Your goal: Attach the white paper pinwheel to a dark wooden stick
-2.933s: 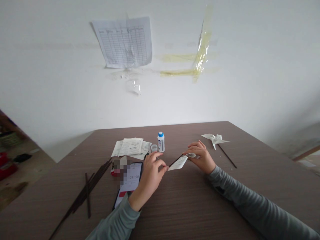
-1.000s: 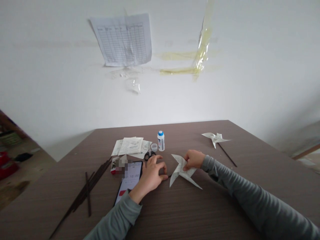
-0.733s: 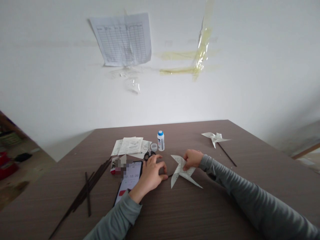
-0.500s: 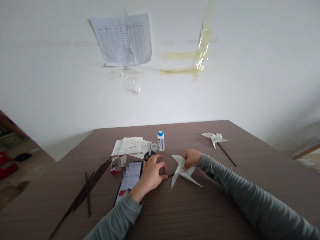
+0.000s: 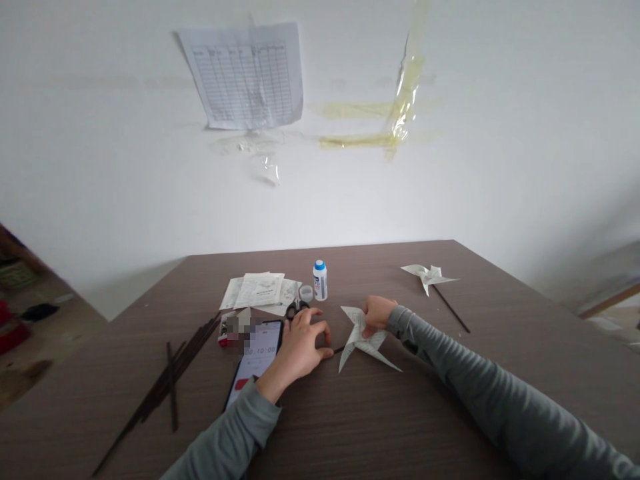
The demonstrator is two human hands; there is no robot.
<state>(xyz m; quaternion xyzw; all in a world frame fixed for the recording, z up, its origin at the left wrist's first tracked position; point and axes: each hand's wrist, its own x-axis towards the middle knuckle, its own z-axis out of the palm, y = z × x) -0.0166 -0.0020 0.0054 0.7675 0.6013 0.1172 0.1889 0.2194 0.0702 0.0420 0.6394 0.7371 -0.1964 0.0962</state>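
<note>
A pinwheel folded from printed paper (image 5: 359, 338) lies on the table in front of me. My right hand (image 5: 379, 315) is closed, with its fingers pressed down on the pinwheel's middle and partly hiding it. A short piece of dark thin stick (image 5: 339, 350) shows at the pinwheel's left side. My left hand (image 5: 301, 347) rests on the table with curled fingers, its fingertips at the stick's end. Black-handled scissors (image 5: 295, 308) lie just beyond the left hand, and a phone (image 5: 257, 360) showing a timer lies beside its wrist.
Another pinwheel (image 5: 429, 275) on a stick lies at the far right of the table (image 5: 450, 413). A white bottle with a blue cap (image 5: 321, 281), a small clear cap (image 5: 306, 293), printed paper sheets (image 5: 260, 290), a small red box (image 5: 226, 331) and several dark sticks (image 5: 167, 387) are around.
Both hands and the pinwheel keep their places relative to each other. The whole view has shifted very slightly.
</note>
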